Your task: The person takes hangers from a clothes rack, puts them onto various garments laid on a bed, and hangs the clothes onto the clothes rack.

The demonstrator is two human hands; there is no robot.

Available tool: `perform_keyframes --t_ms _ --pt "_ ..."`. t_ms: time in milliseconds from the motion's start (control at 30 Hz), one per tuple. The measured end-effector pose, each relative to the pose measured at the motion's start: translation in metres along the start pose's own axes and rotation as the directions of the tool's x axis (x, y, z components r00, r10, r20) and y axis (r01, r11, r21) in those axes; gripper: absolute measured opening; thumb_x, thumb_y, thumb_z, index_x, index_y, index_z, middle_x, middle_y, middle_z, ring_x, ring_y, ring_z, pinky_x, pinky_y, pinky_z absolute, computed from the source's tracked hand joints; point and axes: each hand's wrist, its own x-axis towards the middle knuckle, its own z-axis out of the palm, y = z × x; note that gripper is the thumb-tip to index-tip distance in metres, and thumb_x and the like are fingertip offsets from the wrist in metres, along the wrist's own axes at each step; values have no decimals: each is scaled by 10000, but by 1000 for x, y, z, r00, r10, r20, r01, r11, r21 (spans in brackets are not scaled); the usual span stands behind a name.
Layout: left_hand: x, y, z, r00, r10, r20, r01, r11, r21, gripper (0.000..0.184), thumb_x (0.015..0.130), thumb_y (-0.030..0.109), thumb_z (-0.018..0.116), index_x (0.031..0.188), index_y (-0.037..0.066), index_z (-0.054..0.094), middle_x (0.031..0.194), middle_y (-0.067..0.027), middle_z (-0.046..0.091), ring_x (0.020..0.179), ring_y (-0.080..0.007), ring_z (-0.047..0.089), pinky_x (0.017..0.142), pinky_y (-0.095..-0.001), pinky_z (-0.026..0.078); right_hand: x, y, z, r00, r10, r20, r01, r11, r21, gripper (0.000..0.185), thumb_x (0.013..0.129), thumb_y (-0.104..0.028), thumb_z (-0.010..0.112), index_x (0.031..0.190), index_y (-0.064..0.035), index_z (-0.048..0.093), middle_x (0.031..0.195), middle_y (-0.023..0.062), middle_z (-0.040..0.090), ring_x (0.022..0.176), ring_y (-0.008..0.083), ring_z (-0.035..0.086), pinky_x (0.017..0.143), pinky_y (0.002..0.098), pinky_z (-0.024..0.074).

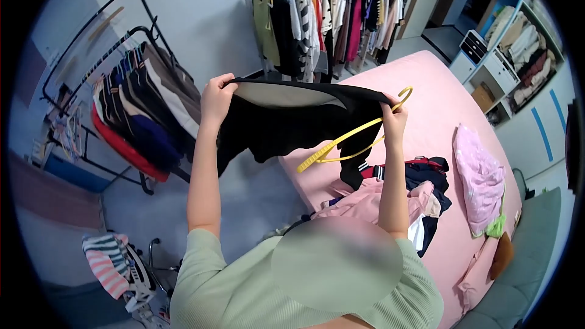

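A black garment (274, 119) with a pale inner panel is stretched in the air between my two hands, its lower part hanging down. My left hand (217, 100) is closed on one upper corner of it. At the opposite corner, my right hand (395, 119) is closed on the fabric and also on a yellow hanger (341, 140). The hanger's hook sticks up above that hand, and its body slants down to the left in front of the cloth. Beneath the right arm lies a pile of clothes (390, 198), pink, navy and white, on the bed.
The bed (420, 85) has a pink sheet. A folded pink cloth (478, 180) lies to its right. Full clothes racks stand behind (329, 18) and at left (140, 97). A chair (137, 268) with striped cloth is at lower left. Open shelves (518, 61) hold clothes.
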Motion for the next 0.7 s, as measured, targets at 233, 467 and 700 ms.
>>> perform_keyframes --t_ms 233,467,700 --pt "-76 18 -17 993 -115 -23 83 825 -559 106 802 21 538 829 -26 628 772 17 596 738 -48 499 679 -191 375 -14 27 14 971 143 190 -140 990 -25 169 797 -85 589 896 39 647 680 -21 565 628 46 481 574 189 378" --pt "-129 22 -37 999 -38 -2 36 953 -300 155 833 93 570 854 -54 613 766 6 608 742 -54 519 715 -199 395 -54 35 56 950 100 297 -119 992 47 178 820 -134 610 888 24 660 735 17 622 673 66 527 638 204 414" --pt "-156 20 -38 999 -11 -43 13 999 41 176 793 71 594 913 -54 623 831 -102 668 762 -120 602 711 -248 450 -66 -7 83 981 57 187 -115 943 313 230 871 -211 596 835 7 660 673 0 578 586 42 439 528 189 335"
